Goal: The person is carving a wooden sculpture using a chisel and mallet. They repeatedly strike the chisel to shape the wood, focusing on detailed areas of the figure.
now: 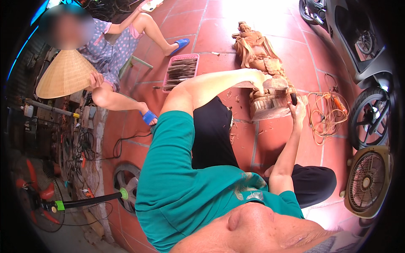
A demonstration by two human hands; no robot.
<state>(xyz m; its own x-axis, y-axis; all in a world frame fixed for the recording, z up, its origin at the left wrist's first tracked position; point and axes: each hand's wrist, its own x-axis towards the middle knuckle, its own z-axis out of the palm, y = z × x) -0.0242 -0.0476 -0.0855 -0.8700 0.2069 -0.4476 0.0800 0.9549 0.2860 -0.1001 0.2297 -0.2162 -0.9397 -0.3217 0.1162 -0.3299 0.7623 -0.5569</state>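
Note:
A carved wooden statue point(257, 48) lies on its back on the tiled floor ahead of me, its head far off and its broad base closest to me. My left hand point(256, 79) reaches across to the lower part of the statue, thumb and fingers apart around the carved wood; glare washes out the finger detail. At the right side of the base is my right hand point(298, 110), closed around a small dark oblong object point(294, 99) whose kind I cannot make out. Wood shavings point(237, 99) lie scattered beside the base.
A pink basket point(197, 59) of chisel-like tools sits left of the statue. Another person point(112, 50) sits beyond it with a conical hat point(65, 76) and phone point(149, 6). An orange cord point(325, 120), motorbike point(371, 109) and fan point(366, 182) are on the right; cables and a wheel, left.

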